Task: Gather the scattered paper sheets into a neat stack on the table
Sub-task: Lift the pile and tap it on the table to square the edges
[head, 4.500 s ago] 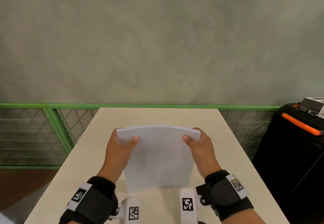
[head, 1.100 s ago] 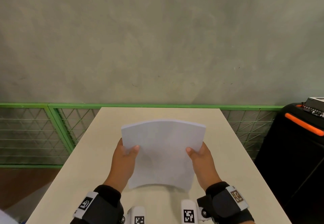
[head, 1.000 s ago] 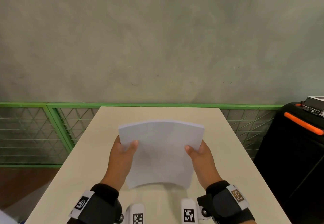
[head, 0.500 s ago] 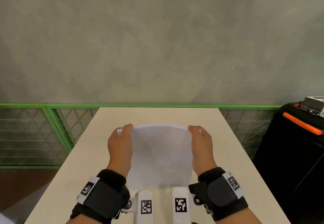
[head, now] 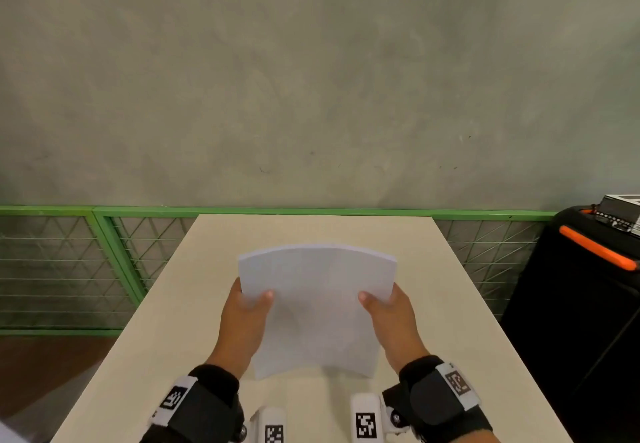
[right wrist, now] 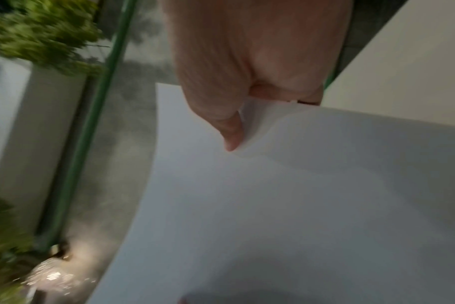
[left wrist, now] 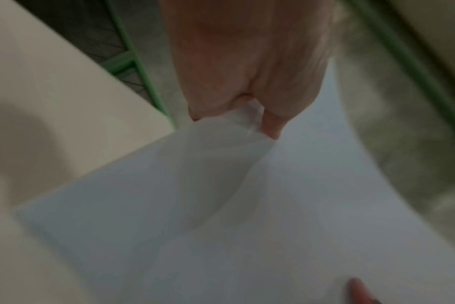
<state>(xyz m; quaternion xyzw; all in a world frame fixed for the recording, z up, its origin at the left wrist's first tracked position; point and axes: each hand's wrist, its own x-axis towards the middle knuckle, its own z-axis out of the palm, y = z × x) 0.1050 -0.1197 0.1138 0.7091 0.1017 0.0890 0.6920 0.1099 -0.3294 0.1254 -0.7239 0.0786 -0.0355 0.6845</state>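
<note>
A bundle of white paper sheets (head: pixel 317 304) stands on edge, bowed, over the middle of the beige table (head: pixel 166 331). My left hand (head: pixel 247 307) pinches its left side, thumb on the near face. My right hand (head: pixel 382 305) pinches its right side the same way. The left wrist view shows my left hand (left wrist: pixel 247 107) pinching the paper sheets (left wrist: pixel 260 216). In the right wrist view, my right hand (right wrist: pixel 247 107) pinches the paper sheets (right wrist: pixel 286 205). The fingers behind the sheets are hidden. Whether the lower edge touches the table is unclear.
A green mesh fence (head: pixel 104 252) runs behind and beside the table, with a grey wall past it. A black case with an orange handle (head: pixel 595 252) stands off the table's right side. Bare tabletop lies on both sides of the sheets.
Half a second ago both hands lay over the sheets' top edge, low near the table. Now they grip lower on the sides with thumbs in front, and the sheets stand higher.
</note>
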